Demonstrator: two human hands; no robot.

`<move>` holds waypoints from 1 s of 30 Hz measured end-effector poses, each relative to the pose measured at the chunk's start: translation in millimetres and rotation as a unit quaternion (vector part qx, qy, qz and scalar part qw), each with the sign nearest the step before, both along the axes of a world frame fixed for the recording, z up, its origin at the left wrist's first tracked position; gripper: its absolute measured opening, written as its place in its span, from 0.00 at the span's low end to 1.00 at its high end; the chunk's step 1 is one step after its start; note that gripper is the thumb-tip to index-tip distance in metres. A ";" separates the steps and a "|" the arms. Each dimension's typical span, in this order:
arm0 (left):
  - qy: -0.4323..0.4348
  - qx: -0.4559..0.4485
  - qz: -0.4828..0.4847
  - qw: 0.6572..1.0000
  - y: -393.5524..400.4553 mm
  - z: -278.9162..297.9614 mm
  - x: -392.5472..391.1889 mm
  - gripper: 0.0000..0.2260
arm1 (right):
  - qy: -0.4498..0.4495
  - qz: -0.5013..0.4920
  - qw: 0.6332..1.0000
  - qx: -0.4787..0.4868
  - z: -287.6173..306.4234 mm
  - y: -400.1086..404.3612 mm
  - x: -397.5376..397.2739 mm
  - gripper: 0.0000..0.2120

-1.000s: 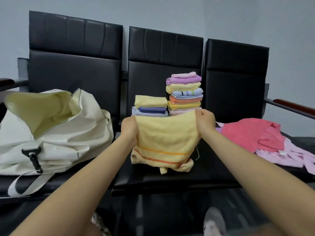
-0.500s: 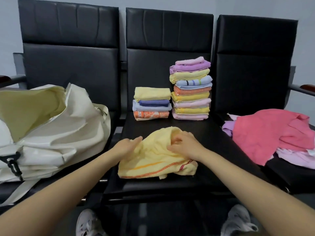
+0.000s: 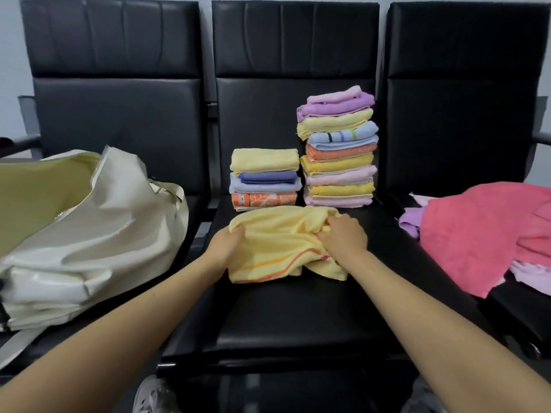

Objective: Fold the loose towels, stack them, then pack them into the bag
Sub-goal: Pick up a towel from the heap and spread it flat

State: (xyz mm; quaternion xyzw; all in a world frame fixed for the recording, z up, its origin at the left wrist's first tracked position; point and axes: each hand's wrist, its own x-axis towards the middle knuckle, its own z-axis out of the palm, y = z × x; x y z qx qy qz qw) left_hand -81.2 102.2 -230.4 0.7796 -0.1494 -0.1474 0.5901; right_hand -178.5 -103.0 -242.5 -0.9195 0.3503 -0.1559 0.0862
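You had soft, even indoor light with no hard shadows. The black seat (image 3: 298,317) below your hands carried a dull sheen, and the cream bag (image 3: 98,234) left of your left hand (image 3: 225,244) showed glossy highlights. The wide lens bowed the chair backs (image 3: 295,40) outward at the frame's edges. Your forearms looked soft nearest the camera, and the shoes beneath were blurred.

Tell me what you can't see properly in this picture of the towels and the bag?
All in the head view:
- The cream bag: its left side is cut off by the picture's edge.
- The loose towels under the pink towel: mostly covered, so their number is unclear.
- The fingertips of the left hand and right hand: buried in the yellow towel.
- The shoes at the bottom edge: cut off and blurred.
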 end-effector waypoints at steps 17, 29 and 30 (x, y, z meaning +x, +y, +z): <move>0.152 -0.230 0.065 0.959 9.0 42.0 -34.7 0.11 | -0.229 0.006 0.967 0.115 39.9 18.5 -81.5 0.19; 0.009 0.094 -0.021 0.995 19.4 0.6 -37.7 0.23 | -0.061 0.126 0.981 0.131 -0.5 42.1 -93.6 0.10; 0.003 0.104 -0.018 0.994 19.3 -0.4 -36.3 0.24 | -0.086 0.124 0.978 0.146 0.6 41.1 -94.8 0.08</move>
